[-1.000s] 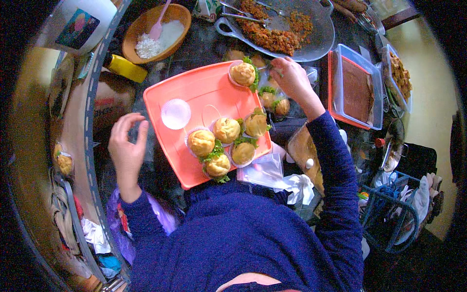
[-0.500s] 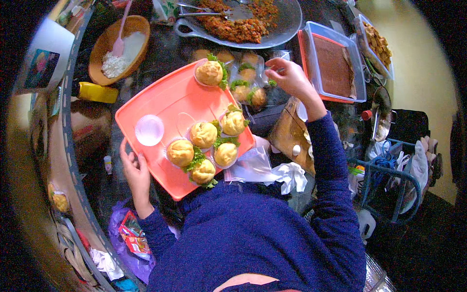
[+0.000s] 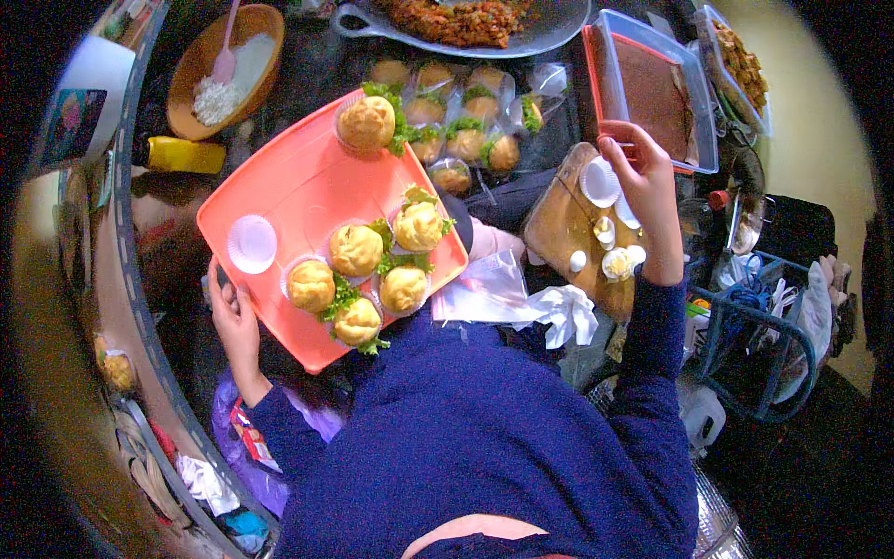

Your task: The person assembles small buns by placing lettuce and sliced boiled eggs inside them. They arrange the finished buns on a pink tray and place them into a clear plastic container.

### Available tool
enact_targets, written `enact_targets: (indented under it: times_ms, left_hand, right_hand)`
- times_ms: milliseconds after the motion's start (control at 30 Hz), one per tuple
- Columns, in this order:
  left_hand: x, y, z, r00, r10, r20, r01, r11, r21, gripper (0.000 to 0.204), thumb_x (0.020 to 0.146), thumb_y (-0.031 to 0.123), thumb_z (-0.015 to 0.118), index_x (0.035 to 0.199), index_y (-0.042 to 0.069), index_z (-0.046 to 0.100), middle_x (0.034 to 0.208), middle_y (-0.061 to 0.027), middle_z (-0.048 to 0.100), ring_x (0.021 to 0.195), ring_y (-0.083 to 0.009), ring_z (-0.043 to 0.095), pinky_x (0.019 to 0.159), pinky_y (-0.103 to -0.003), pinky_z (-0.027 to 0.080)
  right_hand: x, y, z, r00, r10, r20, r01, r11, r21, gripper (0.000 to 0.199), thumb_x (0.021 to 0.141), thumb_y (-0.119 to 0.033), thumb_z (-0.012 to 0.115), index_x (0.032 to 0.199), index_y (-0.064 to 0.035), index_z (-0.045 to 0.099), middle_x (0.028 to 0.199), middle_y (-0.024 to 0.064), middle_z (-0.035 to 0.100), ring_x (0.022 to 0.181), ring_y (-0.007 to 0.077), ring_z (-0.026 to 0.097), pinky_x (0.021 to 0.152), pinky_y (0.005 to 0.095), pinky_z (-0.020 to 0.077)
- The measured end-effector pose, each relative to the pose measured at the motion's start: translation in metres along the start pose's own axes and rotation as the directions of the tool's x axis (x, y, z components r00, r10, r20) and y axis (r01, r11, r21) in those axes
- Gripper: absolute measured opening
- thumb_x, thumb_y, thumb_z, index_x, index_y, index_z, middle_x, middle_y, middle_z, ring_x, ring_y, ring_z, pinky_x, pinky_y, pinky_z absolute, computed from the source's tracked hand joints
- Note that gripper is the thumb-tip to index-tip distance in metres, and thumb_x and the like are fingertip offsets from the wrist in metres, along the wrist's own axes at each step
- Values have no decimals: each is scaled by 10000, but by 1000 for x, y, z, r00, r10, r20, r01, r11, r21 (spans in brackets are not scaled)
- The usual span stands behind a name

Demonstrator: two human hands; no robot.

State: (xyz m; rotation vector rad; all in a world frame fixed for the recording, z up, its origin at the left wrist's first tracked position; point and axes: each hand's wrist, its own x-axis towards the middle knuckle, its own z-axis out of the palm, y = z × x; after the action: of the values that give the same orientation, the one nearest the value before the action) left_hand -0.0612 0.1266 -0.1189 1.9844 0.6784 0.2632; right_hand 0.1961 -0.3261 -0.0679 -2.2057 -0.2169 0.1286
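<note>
My left hand (image 3: 235, 321) is closed on the left edge of a flat orange plastic lid (image 3: 289, 168), which lies tilted in front of me. On it sit several round golden filled buns (image 3: 356, 250) with lettuce, in white paper cups. One more bun (image 3: 366, 124) is at its far corner. An empty paper cup (image 3: 251, 244) lies near the left edge. My right hand (image 3: 643, 177) hovers over the far right of a wooden cutting board (image 3: 559, 200), thumb and forefinger apart, with nothing visible between them. Beneath it are paper cups (image 3: 600, 183) and cut boiled eggs (image 3: 617, 264).
Several bagged buns (image 3: 466, 140) lie beyond the lid. Farther off is a large pan (image 3: 549, 37) of reddish filling. A clear container (image 3: 705, 149) stands at the back right; an orange-brown bowl (image 3: 186, 121) of white contents at the back left. Plastic bags (image 3: 480, 289) lie near my waist.
My right hand has moved right, from the bagged buns to above the cutting board. The view has shifted, and the lid appears slightly farther left, still in my left hand.
</note>
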Motion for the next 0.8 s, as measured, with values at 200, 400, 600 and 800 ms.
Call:
enact_targets:
  times_ms: [200, 400, 600, 800]
  left_hand:
    - [-3, -9, 6, 998, -29, -52, 34, 995, 95, 500, 964, 49, 447, 1432, 95, 277, 1116, -118, 606, 979, -131, 566, 838, -267, 453]
    - [-2, -15, 3, 997, -49, -59, 57, 987, 148, 495, 968, 69, 452, 1431, 84, 277, 1114, -138, 612, 979, -134, 572, 843, -270, 455]
    - [-5, 7, 6, 988, 47, -147, 6, 941, 337, 531, 952, 179, 516, 1422, 68, 295, 1249, -190, 523, 1079, -229, 543, 909, -364, 433]
    - [-10, 84, 19, 932, 331, -144, -196, 800, 567, 539, 888, 226, 608, 1360, 49, 417, 1289, -157, 502, 1141, -281, 512, 957, -380, 403]
  right_hand:
    - [-74, -21, 50, 948, -159, 275, 171, 985, -22, 158, 844, -70, 625, 995, -31, 652, 859, 99, 665, 784, 215, 645, 701, 318, 508]
    - [-138, -7, 98, 877, 220, 427, 80, 810, -582, 616, 776, -169, 680, 1301, 25, 423, 1020, 182, 590, 980, 354, 573, 848, 394, 464]
    - [-148, 12, 103, 925, 220, 311, -127, 947, -294, 620, 772, -132, 661, 1297, 24, 371, 974, 238, 585, 905, 397, 587, 779, 449, 487]
    - [-139, -33, 57, 952, 127, 278, -94, 987, -128, 454, 769, -33, 641, 1203, -58, 510, 841, 131, 584, 663, 185, 562, 611, 305, 456]
